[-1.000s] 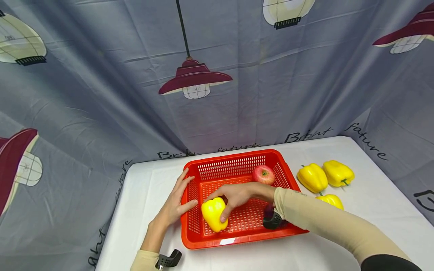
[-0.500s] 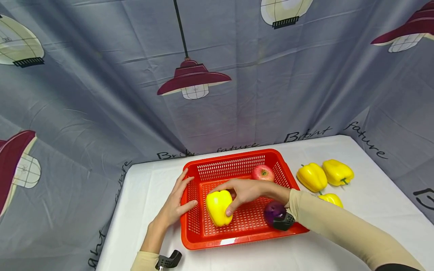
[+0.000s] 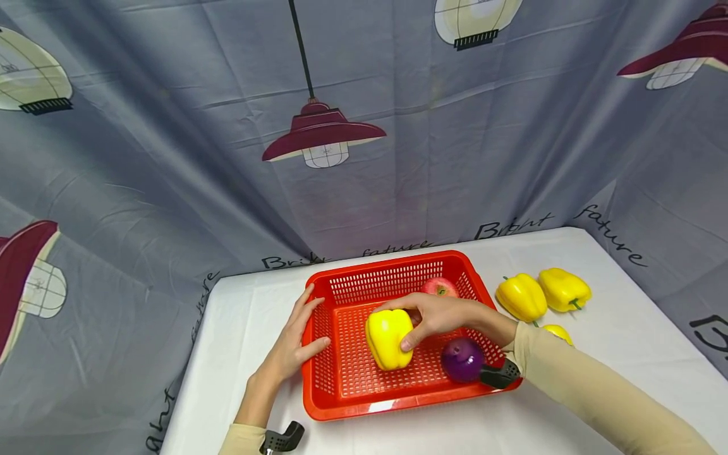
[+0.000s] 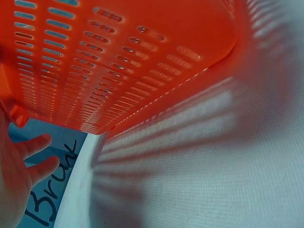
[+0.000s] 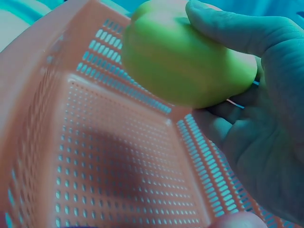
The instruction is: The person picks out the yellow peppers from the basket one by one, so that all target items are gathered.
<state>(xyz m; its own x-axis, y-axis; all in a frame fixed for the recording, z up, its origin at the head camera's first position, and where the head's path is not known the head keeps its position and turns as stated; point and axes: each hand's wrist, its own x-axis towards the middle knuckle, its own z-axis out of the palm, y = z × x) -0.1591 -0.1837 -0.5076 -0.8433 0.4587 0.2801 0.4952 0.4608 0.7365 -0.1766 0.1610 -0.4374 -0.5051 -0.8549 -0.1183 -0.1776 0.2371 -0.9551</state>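
My right hand [image 3: 440, 314] grips a yellow bell pepper [image 3: 388, 340] over the middle of the red basket [image 3: 392, 406], thumb on its near side and fingers around its far side. In the right wrist view the pepper [image 5: 175, 61] hangs above the perforated basket floor [image 5: 109, 156]. My left hand [image 3: 289, 346] rests at the basket's left rim with fingers spread and nearly straight. The left wrist view catches the edge of that hand [image 4: 16, 175] beside the slotted basket wall [image 4: 104, 61].
Inside the basket lie a red apple [image 3: 440, 286], partly behind my right hand, and a round purple vegetable [image 3: 462, 359]. On the white table [image 3: 620, 328], right of the basket, are three yellow bell peppers [image 3: 521, 298], one mostly hidden by my sleeve. A grey printed curtain [image 3: 455, 158] stands behind.
My right hand has carried the bell pepper rightward and slightly up from the basket's left part to its middle. The purple vegetable has come into view. My left hand stays put.
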